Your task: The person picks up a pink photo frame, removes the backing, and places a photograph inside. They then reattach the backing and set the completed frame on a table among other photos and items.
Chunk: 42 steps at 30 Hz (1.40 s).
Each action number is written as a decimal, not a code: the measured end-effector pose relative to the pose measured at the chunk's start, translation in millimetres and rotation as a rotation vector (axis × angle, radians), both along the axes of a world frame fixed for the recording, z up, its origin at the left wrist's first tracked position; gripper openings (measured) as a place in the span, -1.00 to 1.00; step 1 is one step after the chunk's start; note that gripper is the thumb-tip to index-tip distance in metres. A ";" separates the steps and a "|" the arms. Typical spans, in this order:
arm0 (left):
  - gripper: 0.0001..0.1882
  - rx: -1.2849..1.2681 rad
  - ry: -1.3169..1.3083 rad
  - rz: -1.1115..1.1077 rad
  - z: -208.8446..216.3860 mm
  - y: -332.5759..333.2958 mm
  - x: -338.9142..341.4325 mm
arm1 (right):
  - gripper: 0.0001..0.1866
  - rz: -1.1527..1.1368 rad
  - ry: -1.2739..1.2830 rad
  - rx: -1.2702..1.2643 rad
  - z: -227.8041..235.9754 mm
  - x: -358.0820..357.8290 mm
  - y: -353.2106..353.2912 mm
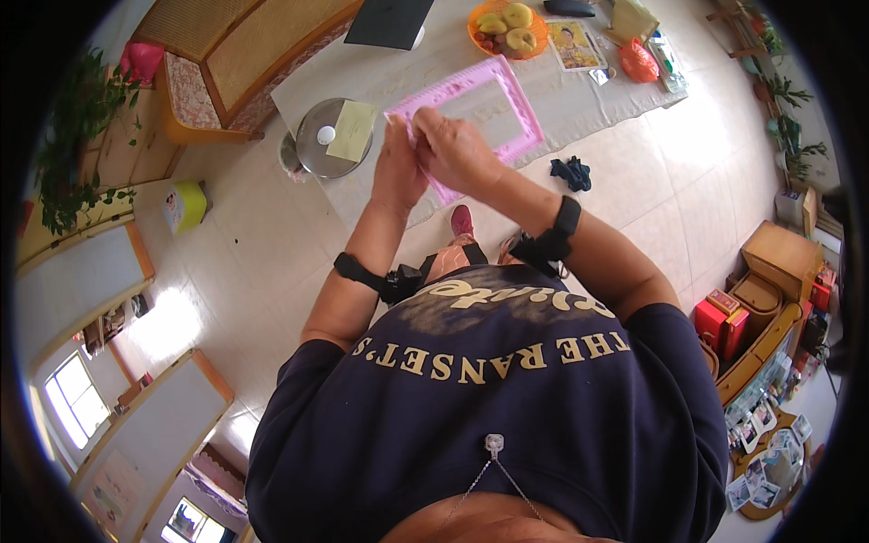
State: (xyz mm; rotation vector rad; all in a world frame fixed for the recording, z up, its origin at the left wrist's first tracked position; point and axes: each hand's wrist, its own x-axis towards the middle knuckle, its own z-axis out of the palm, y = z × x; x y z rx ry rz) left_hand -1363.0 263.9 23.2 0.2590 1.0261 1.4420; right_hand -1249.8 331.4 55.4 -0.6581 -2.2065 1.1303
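Nearest to me, a dark shirt (489, 398) spreads soft and matte, pale lettering across it, the wearer's head out of view, and a black strap (568, 217) bands the right forearm; and look, the left hand (401, 167) is closed on the left side of a pink frame (457, 81), thumb up along the edge, other fingers tucked out of sight, while the right hand (457, 154) curls tight against that same side, fingertips buried, so I can't tell what they pinch! The frame is tilted above the table, rectangular, its border moulded in bumpy relief, partly covered by those knuckles. Over on the tiles, a scrunched dark cloth (570, 173); on the wrinkled pale tablecloth (308, 90), a shiny metal disc (312, 161) half masked by yellowish paper (351, 129), then a latticed orange basket (541, 34) of fruit; farther off, woven panels in a wooden bench (244, 63), cut off at the top, and leafy plants (77, 145) fading into the dark rim
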 end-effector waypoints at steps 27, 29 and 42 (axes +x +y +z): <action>-0.57 -0.073 0.059 0.002 41.3 -2.6 30.7 | -0.86 -0.495 -0.328 -0.061 -38.7 139.8 54.6; -0.57 -0.074 0.058 -0.032 39.4 -4.1 37.9 | -0.85 -0.506 -0.298 -0.048 -36.2 135.1 56.8; -0.52 -0.042 0.105 -0.253 37.8 -0.8 65.1 | -0.79 -0.433 -0.167 -0.073 -6.8 116.9 55.3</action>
